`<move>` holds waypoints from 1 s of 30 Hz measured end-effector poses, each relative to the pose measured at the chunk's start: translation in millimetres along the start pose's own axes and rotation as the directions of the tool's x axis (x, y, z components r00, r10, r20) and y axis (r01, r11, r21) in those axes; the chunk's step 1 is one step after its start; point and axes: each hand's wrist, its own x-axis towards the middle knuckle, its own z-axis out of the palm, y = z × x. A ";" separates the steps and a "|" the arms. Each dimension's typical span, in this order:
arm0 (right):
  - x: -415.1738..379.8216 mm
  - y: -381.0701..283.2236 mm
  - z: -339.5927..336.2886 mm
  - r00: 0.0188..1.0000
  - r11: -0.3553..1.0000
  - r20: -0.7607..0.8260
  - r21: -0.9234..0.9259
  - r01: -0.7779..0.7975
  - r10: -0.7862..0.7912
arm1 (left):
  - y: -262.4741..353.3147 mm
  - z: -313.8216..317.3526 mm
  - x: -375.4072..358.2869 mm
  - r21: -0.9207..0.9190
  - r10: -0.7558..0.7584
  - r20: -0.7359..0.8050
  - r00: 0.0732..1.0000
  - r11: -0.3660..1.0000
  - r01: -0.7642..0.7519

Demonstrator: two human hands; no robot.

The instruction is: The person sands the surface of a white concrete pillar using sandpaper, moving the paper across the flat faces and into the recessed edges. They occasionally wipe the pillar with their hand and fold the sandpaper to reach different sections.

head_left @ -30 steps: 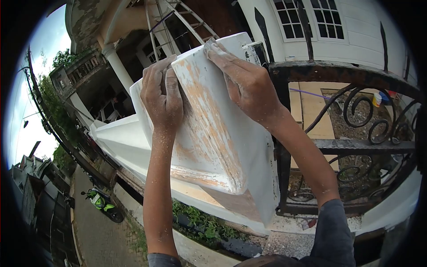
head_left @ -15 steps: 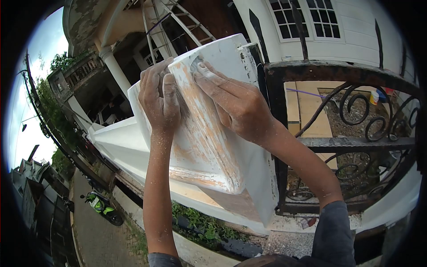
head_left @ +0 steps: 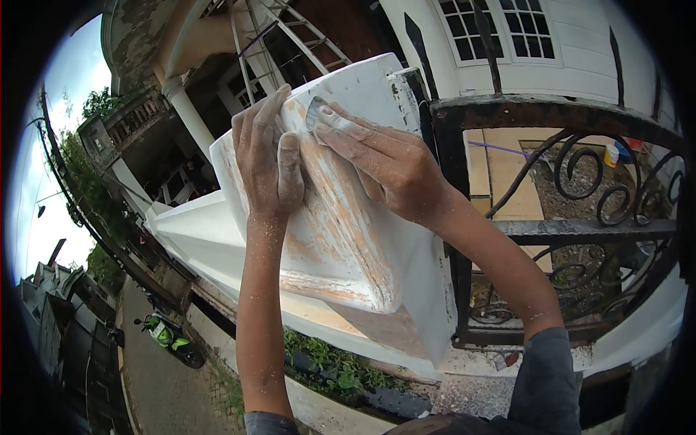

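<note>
A white pillar top (head_left: 341, 239) with worn orange-brown patches along its edge stands in front of me. My right hand (head_left: 384, 156) presses a small grey, dusty piece of sandpaper (head_left: 314, 114) against the upper part of the worn edge, its fingers together over the sheet. My left hand (head_left: 264, 156) lies against the left part of the pillar's face, fingers stretched upward and thumb apart. I see nothing held in it. Pale dust coats both hands and forearms.
A black iron gate (head_left: 551, 230) with spikes and scrolls adjoins the pillar on the right. Plants (head_left: 333, 370) grow in a ditch below. A green motorcycle (head_left: 168, 337) is parked on the lane at left. Behind the pillar rises a ladder (head_left: 308, 43).
My left hand's fingers have straightened and the hand has shifted slightly right. My right hand has moved slightly left along the edge, showing more of the sandpaper.
</note>
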 end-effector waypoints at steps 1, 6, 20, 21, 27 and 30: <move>-3.4 18.9 0.3 0.993 0.994 0.029 -0.031 -0.109 0.110 | 0.1 -1.1 -1.9 -0.001 -0.016 0.002 1.000 1.000 0.016; 2.1 -21.5 -1.2 0.994 0.994 -0.042 0.024 0.103 -0.102 | -2.2 0.2 -1.9 -0.014 -0.020 -0.003 1.000 1.000 0.020; -7.6 -24.7 6.9 0.981 0.973 -0.107 0.182 -0.140 0.161 | -0.2 1.2 -2.7 -0.036 -0.056 -0.018 0.998 0.998 0.055; -8.7 -27.0 3.2 0.993 0.992 -0.118 0.128 0.009 0.006 | -0.8 1.6 -2.7 -0.038 -0.055 -0.024 0.998 0.998 0.054; -11.3 -22.8 5.6 0.955 0.926 -0.054 0.268 -0.267 0.291 | 0.4 1.2 -1.6 -0.022 -0.042 -0.022 0.999 0.999 0.041; -15.2 -8.1 11.1 0.947 0.903 -0.088 0.339 -0.264 0.309 | -0.1 1.6 -1.5 -0.031 -0.032 -0.031 0.999 0.999 0.031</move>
